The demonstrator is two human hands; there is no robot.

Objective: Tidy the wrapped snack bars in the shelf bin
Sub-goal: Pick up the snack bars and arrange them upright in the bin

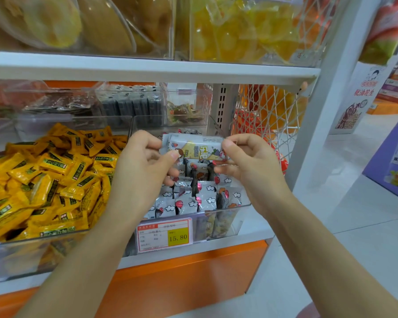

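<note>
A clear plastic shelf bin (246, 205) holds several white wrapped snack bars (205, 198) printed with clouds and red balloons, most standing on end. Both hands hold one such bar (194, 148) level above the bin, its printed face toward me. My left hand (145, 161) pinches its left end between thumb and fingers. My right hand (244, 159) pinches its right end the same way. A price tag (164, 235) reading 15.80 hangs on the bin's front wall.
A neighbouring bin (32, 246) to the left is heaped with yellow wrapped snacks (44, 180). Smaller clear bins with dark packets (131, 104) stand behind. A white shelf board (147, 70) runs overhead. A white net (269, 115) of orange goods hangs at right, beside a white post (313, 138).
</note>
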